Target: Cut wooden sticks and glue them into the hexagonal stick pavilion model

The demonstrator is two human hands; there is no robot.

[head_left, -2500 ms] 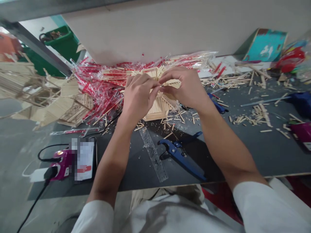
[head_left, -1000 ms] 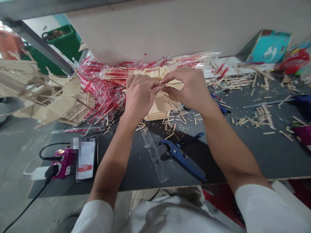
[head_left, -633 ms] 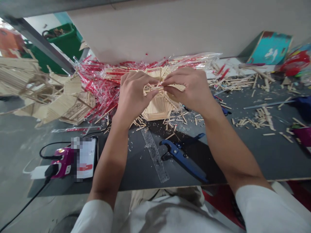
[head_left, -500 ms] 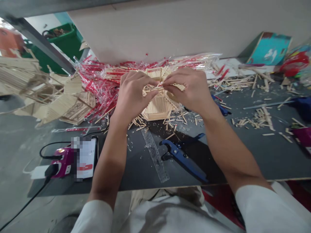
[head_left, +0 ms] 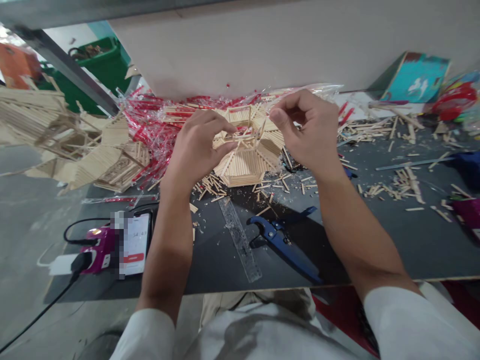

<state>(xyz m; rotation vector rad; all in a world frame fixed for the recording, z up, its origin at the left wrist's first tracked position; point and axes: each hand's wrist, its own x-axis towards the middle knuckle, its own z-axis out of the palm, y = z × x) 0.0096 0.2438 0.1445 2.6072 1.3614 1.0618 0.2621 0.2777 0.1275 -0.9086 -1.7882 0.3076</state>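
A model of thin wooden sticks (head_left: pixel 245 167), with slatted panels slanting around a middle opening, stands on the dark table. At its left side my left hand (head_left: pixel 200 145) has thumb and index finger bent around the crossed sticks in the opening, a gap between the two tips. My right hand (head_left: pixel 309 127) is raised above the model's right side, its fingers curled and thumb and index tips close together. Whether something small is between them is unclear. A few thin sticks (head_left: pixel 259 131) stand up just left of those fingertips.
Blue cutters (head_left: pixel 283 245) and a clear ruler (head_left: pixel 240 240) lie before me. A phone (head_left: pixel 135 245) and purple power adapter (head_left: pixel 95 250) are at left. Red-and-clear wrappers (head_left: pixel 150 130) heap behind; a larger stick structure (head_left: pixel 82 155) stands left. Loose stick pieces (head_left: pixel 405 185) are scattered right.
My right hand has moved up and right, away from the model's middle. My left hand has shifted slightly left, and its thumb and index finger lie around the sticks, uncovering more of the opening.
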